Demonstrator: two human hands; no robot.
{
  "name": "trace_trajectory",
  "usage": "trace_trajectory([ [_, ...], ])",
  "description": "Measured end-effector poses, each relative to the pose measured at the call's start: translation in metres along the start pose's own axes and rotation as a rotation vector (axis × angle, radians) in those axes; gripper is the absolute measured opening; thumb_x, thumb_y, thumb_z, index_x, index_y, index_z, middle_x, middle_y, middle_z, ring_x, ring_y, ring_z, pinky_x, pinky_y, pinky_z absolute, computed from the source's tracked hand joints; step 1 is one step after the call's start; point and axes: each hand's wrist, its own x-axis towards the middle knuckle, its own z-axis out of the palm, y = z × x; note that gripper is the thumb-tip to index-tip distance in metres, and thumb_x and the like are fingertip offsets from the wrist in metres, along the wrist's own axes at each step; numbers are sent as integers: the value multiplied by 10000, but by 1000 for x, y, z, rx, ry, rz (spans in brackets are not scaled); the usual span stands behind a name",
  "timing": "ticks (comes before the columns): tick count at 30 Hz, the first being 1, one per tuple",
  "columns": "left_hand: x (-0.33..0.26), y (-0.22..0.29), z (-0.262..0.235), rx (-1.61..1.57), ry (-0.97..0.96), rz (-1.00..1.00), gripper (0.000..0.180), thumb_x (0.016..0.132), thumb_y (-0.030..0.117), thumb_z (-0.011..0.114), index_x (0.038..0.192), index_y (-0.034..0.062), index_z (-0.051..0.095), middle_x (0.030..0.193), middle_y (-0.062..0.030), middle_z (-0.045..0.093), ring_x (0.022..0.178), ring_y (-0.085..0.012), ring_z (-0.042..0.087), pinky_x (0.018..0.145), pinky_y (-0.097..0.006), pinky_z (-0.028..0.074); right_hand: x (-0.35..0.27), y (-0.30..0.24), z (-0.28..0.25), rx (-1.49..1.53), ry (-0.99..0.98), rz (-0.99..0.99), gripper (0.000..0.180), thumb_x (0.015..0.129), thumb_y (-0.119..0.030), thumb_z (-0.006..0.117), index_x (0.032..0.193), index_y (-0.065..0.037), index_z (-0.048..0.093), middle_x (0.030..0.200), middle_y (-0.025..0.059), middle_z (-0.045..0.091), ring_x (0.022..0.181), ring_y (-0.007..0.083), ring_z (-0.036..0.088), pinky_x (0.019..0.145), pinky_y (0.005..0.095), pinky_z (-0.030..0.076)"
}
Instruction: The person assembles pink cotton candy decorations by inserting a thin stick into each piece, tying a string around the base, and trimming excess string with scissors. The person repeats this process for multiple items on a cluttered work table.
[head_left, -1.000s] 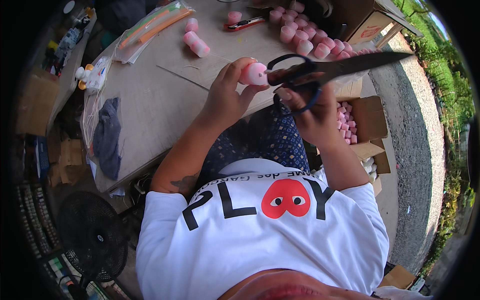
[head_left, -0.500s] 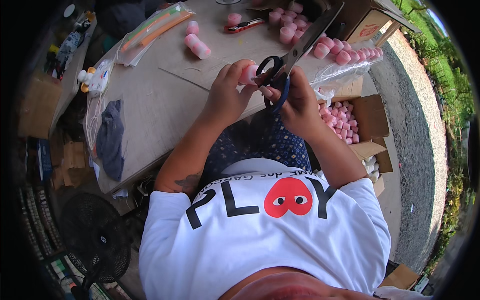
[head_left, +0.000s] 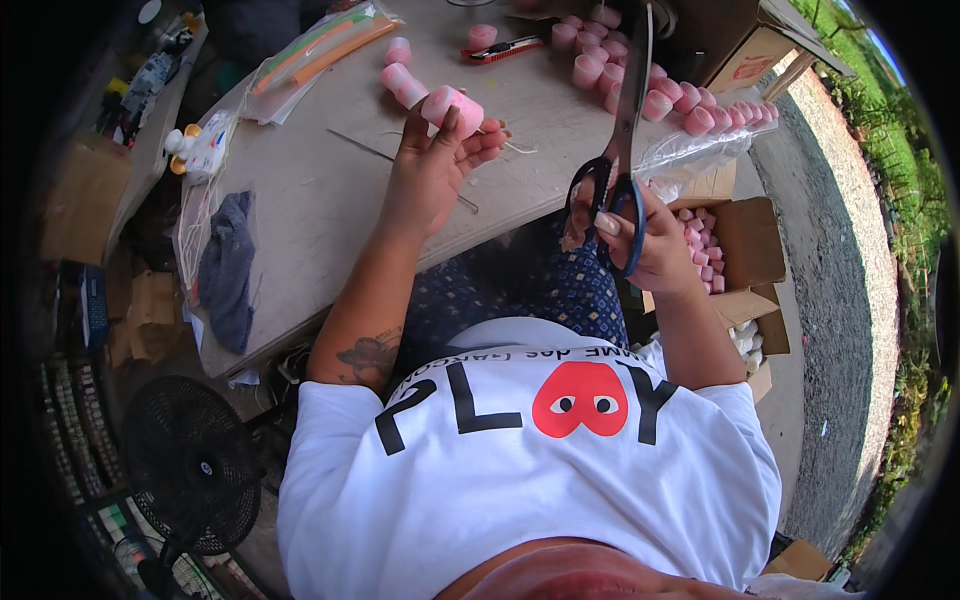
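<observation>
My left hand (head_left: 428,185) is raised over the table, its thumb and fingers closed on a short pink cylinder (head_left: 452,108) with a paler end. A pair of large scissors (head_left: 626,130) is in my right hand (head_left: 658,250), at the table's front edge. Their dark blue and black handle loops are around my fingers, and the long blades point away from me, close together. Just beyond my left hand lie more pink cylinders (head_left: 404,86), in a short row. Below that hand a thin metal rod (head_left: 358,145) rests on the tabletop, partly hidden by my wrist.
Many pink cylinders (head_left: 587,70) stand at the far right on the table (head_left: 310,225), near clear plastic (head_left: 690,165). A red-and-black box cutter (head_left: 502,50) lies at the back. Right of my legs, an open carton (head_left: 755,240) holds more cylinders. A grey cloth (head_left: 228,270) lies left.
My left hand has moved left and away from the scissors with the pink cylinder, beside the row. My right hand has shifted right and nearer me, turning the blades more upright.
</observation>
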Motion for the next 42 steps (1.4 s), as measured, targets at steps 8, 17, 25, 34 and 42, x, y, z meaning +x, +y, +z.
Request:
trace_trajectory([
  [8,-3,-13,-6,-345,-22,-152,454,967,456,478,1271,136,366,1172,-232,556,1110,-330,569,993,-439,442,-26,96,7,217,-136,355,628,857,-633,539,1068,-42,517,883,72,550,794,180,590,765,311,488],
  [17,-6,-8,3,128,54,-131,542,947,469,495,1301,68,410,1230,-198,570,1125,-300,586,959,-404,477,-10,56,5,-90,106,159,412,920,-427,585,971,-21,536,794,59,558,634,140,603,555,269,521],
  [25,16,-34,128,1290,-736,-67,584,727,289,774,1202,32,551,1256,-209,537,1086,-353,579,920,-388,472,-51,-42,-9,-312,355,-164,381,877,-219,696,1123,28,543,940,85,609,712,144,624,610,269,534],
  [34,-7,-58,46,1782,-387,632,593,765,230,720,1315,128,521,1407,-154,437,1217,-365,498,1011,-449,403,-52,-16,-80,-1534,660,152,360,855,-223,656,1112,11,561,960,201,641,862,378,632,772,440,493],
  [42,-8,-82,36,1599,-396,781,252,826,136,593,1071,99,640,1103,-92,608,1075,-282,577,914,-401,451,24,33,-105,-1804,561,-106,305,843,-239,662,1079,-49,624,1064,145,644,1017,344,592,835,428,474],
])
